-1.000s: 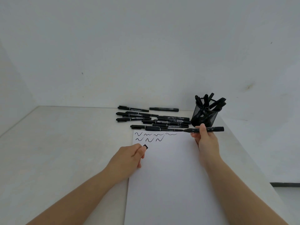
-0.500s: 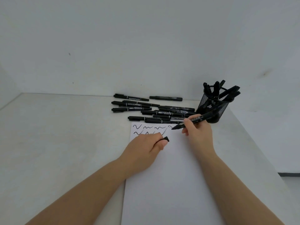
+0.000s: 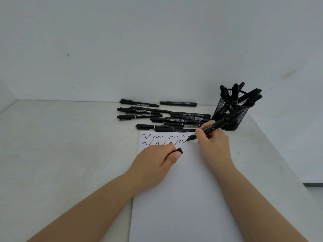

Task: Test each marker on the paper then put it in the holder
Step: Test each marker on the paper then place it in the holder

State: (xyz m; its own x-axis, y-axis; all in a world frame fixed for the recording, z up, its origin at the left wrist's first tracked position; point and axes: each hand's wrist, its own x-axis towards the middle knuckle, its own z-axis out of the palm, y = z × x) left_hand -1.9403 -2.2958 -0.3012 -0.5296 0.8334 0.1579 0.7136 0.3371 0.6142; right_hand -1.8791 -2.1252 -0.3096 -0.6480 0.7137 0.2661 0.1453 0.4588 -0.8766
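Resting on the paper (image 3: 183, 189), the left hand (image 3: 155, 163) pinches a black cap (image 3: 179, 150). Loose markers (image 3: 166, 117) lie behind on the desk (image 3: 61, 145). The right hand (image 3: 212, 145) grips a marker (image 3: 208, 129), tip on the paper beside the squiggles; the mesh holder (image 3: 232, 110) stands just behind.

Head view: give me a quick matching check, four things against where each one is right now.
Things:
1. marker
2. cap
3. holder
4. loose markers

Places:
A. lying on the table beyond the paper's far edge
B. pinched in the left hand, over the paper
C. standing at the table's far right, with markers in it
D. gripped by the right hand, tip at the second row of squiggles

Pairs: 1-D, 2-B, 3-C, 4-A
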